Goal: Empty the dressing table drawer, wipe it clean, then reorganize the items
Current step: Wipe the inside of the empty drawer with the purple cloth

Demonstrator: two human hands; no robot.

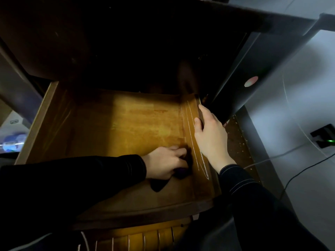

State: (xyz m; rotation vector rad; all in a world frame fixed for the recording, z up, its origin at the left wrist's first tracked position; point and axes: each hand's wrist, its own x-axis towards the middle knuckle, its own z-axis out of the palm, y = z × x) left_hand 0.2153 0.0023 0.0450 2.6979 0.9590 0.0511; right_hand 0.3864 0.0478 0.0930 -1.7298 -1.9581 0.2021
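Observation:
The wooden drawer [54, 124] is pulled out below me, and its orange-brown floor is bare. My left hand [165, 163] presses a dark purple cloth [56, 173] flat on the drawer floor, close to the right side wall. One corner of the cloth trails toward the front. My right hand [211, 136] grips the top edge of the drawer's right wall, thumb inside and fingers outside. The back of the drawer lies in deep shadow under the table top.
The dark dressing table top [126, 33] overhangs the drawer's rear. A dark side panel with a round pink sticker [251, 81] stands at the right. Cables and a black device with a green light [324, 136] lie on the pale floor at the right. Slatted wood [145, 240] shows below the drawer front.

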